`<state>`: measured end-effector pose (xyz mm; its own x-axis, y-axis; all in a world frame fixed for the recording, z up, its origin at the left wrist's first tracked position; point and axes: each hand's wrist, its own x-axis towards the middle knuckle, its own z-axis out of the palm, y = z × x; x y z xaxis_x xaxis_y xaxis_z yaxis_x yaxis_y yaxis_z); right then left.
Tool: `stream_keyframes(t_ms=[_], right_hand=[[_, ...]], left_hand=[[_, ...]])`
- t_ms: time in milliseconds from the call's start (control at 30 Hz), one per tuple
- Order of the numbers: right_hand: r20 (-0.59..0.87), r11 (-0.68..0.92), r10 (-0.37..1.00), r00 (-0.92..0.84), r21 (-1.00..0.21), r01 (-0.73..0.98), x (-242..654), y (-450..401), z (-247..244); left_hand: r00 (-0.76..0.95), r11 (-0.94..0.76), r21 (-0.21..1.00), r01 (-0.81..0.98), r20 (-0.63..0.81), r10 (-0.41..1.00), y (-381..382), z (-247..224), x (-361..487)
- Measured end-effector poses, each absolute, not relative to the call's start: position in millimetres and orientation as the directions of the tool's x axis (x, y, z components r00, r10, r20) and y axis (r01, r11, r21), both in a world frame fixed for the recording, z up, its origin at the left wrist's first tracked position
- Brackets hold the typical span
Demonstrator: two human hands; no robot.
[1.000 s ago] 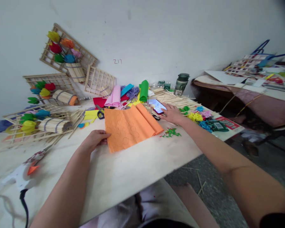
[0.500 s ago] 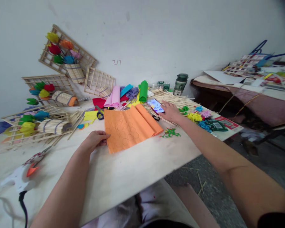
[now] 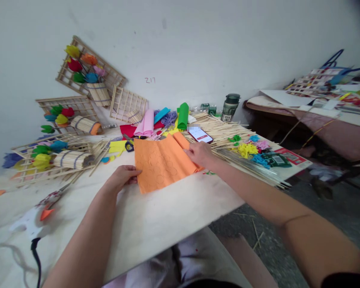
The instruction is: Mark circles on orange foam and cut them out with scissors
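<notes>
An orange craft sheet (image 3: 157,168), partly rolled at its right end, lies in the middle of the table with circles drawn on it. My left hand (image 3: 126,176) pinches its left edge between thumb and fingers. At the rolled end, my right hand (image 3: 200,155) has its fingers closed on the sheet. Just beyond that hand a phone (image 3: 200,135) with a lit screen rests near the sticks. Scissors (image 3: 129,145) lie at the sheet's upper left corner. Small green pieces (image 3: 209,173) are mostly hidden under my right wrist.
A glue gun (image 3: 30,224) with its cord lies at the left. Stick lattices (image 3: 129,103) with cloth-like flowers lean on the wall. Thin wooden sticks (image 3: 219,128), a dark green bottle (image 3: 230,107) and coloured tufts (image 3: 248,150) occupy the right side. Rolled sheets (image 3: 183,116) stand behind.
My right hand has come back from the phone to the rolled end of the orange sheet, covering the green pieces. The phone's screen now shows a different picture. My left hand keeps its hold.
</notes>
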<state>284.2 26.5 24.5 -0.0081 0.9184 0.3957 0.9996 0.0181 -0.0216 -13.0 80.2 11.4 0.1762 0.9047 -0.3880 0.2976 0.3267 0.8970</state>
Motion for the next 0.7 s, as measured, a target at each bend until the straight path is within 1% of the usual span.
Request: stream_keyframes(t_ms=[133,233,467,600,700], right_hand=[[0.412,0.093,0.909,-0.054,-0.075,0.993,256.5,27.9,30.0],[0.409,0.132,0.91,-0.059,-0.152,0.979,234.6,32.5,35.6],[0.483,0.24,0.873,-0.06,-0.319,0.917,183.7,54.8,45.1],[0.447,0.212,0.894,-0.023,-0.378,0.901,164.2,59.2,38.1],[0.413,0.19,0.911,-0.016,-0.384,0.903,159.0,57.1,27.2]], left_hand=[[0.178,0.324,0.897,0.301,-0.387,0.905,82.1,9.8,-13.2],[0.178,0.324,0.895,0.308,-0.389,0.904,83.0,8.5,-14.1],[0.183,0.312,0.905,0.291,-0.372,0.91,83.6,6.0,-15.8],[0.159,0.335,0.896,0.291,-0.39,0.907,83.3,6.6,-14.7],[0.157,0.337,0.897,0.286,-0.391,0.907,82.6,7.3,-14.1]])
